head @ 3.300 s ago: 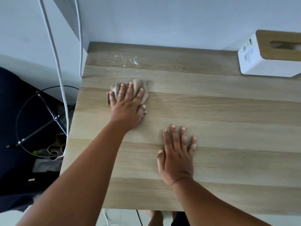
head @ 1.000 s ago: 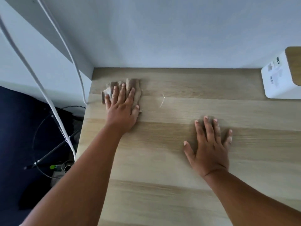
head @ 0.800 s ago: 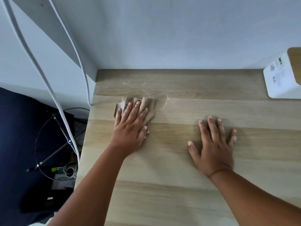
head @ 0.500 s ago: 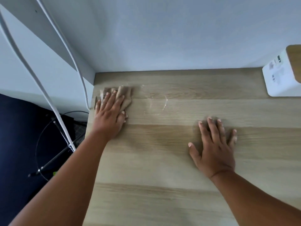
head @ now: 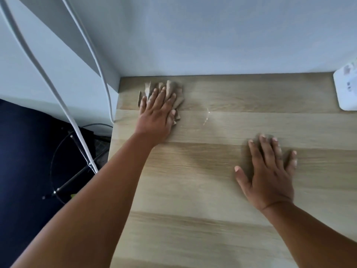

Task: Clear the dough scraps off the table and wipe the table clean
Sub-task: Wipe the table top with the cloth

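A crumpled beige cloth (head: pixel 173 91) lies near the far left corner of the wooden table (head: pixel 222 190), close to the wall. My left hand (head: pixel 156 115) presses flat on it with straight fingers, covering most of it. A thin curved wet streak (head: pixel 206 117) shines on the wood just right of the cloth. My right hand (head: pixel 268 171) rests flat on the table with fingers spread, holding nothing. No dough scraps are plainly visible.
A white box (head: pixel 346 89) stands at the far right edge against the wall. White cables (head: pixel 85 45) hang down past the table's left edge. Below on the left sit dark floor items and a black wire ring stand (head: pixel 73 161).
My left hand has slid the cloth back and forth, and since half a second ago it has moved right and toward the wall. My right hand has stayed in place.
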The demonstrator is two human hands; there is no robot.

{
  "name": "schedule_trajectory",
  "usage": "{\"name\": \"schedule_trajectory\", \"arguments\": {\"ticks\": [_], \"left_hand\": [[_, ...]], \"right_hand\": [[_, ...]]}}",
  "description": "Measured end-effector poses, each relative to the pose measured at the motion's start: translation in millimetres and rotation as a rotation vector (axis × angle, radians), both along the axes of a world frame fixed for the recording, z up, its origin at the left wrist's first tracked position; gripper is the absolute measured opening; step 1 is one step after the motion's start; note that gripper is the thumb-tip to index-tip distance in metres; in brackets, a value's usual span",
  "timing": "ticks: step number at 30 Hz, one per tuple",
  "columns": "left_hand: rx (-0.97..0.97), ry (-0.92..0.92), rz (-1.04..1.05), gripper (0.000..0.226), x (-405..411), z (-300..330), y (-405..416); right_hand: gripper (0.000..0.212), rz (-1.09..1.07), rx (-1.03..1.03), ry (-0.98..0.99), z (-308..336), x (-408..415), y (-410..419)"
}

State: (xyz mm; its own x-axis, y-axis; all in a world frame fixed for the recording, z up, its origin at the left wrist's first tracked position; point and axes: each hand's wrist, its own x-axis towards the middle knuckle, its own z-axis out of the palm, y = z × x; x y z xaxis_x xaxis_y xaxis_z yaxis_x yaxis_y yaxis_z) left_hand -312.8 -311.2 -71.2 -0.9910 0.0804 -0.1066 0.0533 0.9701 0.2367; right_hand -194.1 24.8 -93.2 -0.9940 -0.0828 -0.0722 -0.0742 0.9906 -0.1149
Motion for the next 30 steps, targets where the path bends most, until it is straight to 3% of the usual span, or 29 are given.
{"name": "schedule_trajectory", "arguments": {"ticks": [3, 9, 17, 24, 27, 30], "left_hand": [[-0.038, 0.067, -0.049, 0.058, -2, 1, -18], [-0.087, 0.012, 0.065, 0.059, -37, 5, -56], [-0.035, 0.043, 0.118, 0.063, 13, 5, -76], [-0.108, -0.039, 0.362, 0.065, 51, -4, -32], [-0.082, -0.078, 0.459, 0.067, 26, -4, -18], [-0.092, -0.077, 0.420, 0.070, -13, -4, -8]], "right_hand": [[0.085, -0.003, -0.006, 0.008, 1, -1, 0], [0.084, 0.000, 0.000, 0.021, -3, 0, 0], [0.084, 0.011, 0.015, 0.048, -5, 0, 2], [0.084, 0.014, 0.001, 0.065, -8, 0, 2], [0.084, 0.015, 0.009, 0.058, -8, 1, 2], [0.084, 0.009, 0.015, 0.054, -7, 0, 2]]}}
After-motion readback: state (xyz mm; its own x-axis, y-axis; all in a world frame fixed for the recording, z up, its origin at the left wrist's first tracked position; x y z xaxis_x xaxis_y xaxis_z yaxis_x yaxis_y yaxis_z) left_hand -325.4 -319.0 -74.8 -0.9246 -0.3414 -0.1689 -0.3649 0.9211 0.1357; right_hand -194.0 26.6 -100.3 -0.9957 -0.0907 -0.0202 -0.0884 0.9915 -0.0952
